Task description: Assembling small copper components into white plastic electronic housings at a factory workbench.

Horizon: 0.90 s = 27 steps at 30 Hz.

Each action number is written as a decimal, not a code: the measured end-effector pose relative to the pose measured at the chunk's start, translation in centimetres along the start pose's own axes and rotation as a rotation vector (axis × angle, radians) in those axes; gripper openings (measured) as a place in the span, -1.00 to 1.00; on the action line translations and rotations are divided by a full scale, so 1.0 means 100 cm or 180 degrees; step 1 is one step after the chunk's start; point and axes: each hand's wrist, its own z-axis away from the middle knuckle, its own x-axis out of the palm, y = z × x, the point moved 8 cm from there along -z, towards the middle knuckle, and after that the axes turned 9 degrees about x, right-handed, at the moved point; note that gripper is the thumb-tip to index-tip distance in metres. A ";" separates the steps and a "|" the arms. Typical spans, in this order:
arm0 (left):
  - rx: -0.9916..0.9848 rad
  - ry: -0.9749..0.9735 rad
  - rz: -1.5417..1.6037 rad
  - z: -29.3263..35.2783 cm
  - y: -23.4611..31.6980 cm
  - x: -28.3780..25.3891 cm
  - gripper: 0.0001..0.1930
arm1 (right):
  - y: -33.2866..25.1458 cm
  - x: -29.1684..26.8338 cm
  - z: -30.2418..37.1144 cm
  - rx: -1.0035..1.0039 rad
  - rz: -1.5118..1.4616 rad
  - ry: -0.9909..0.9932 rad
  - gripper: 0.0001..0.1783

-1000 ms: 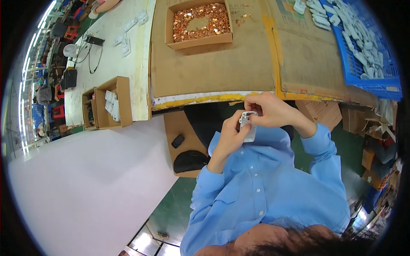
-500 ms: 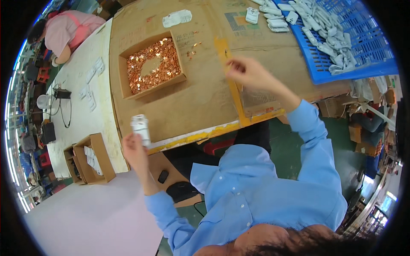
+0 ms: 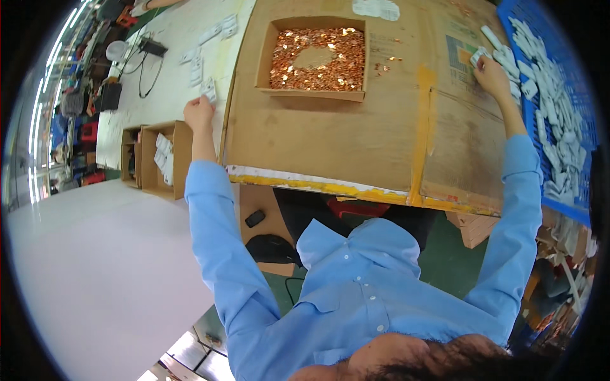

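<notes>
My left hand [image 3: 199,113] is closed on the end of a white plastic housing [image 3: 209,87], over the white table at the cardboard's left edge. Farther off on that table lie several similar white housings [image 3: 196,71]. My right hand [image 3: 493,77] reaches to the far right of the cardboard-covered table, fingers pinched on a small white plastic housing [image 3: 477,56]. Beside it are several longer white housings [image 3: 504,62]. Between my hands, farther away, stands a cardboard box [image 3: 311,94] with many small copper-coloured metal pieces [image 3: 346,60].
A blue plastic basket [image 3: 518,16] full of white housings stands at the right. Cardboard boxes [image 3: 181,140] holding white parts stand at the left, near a pale surface [image 3: 95,254]. Loose copper pieces [image 3: 381,67] lie beside the copper box. A cable [image 3: 152,79] lies on the white table.
My left hand has carried its white housing left onto the white table. My right hand has gone from mid-table to the white housing at the far right and taken hold. The view has shifted.
</notes>
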 end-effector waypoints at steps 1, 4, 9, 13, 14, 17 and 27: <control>-0.0114 -0.0002 0.0089 -0.005 0.004 0.004 -0.64 | 0.000 0.001 0.001 0.0042 0.0076 -0.0058 -0.82; -0.0077 0.0212 0.0464 -0.001 0.023 0.009 -0.56 | -0.007 -0.001 0.017 -0.0137 0.0052 0.0119 -0.84; 0.1515 0.1014 -0.0727 0.041 0.054 -0.029 -0.52 | -0.086 -0.053 0.087 -0.0194 -0.0714 -0.0125 -0.88; 0.0668 -0.1089 0.1624 0.179 0.124 0.018 -0.71 | -0.187 -0.087 0.180 -0.1021 -0.1325 -0.0542 -0.87; 0.0521 -0.1763 0.1656 0.216 0.126 0.028 -0.71 | -0.217 -0.092 0.207 -0.1623 -0.1306 -0.0454 -0.87; -0.0144 -0.2762 0.2710 0.307 0.126 0.042 -0.60 | -0.303 -0.075 0.273 -0.2857 -0.1175 -0.0902 -0.79; -0.1669 -0.1151 0.3715 0.364 0.024 -0.003 -0.73 | -0.376 -0.059 0.296 -0.2763 -0.2095 -0.1683 -0.80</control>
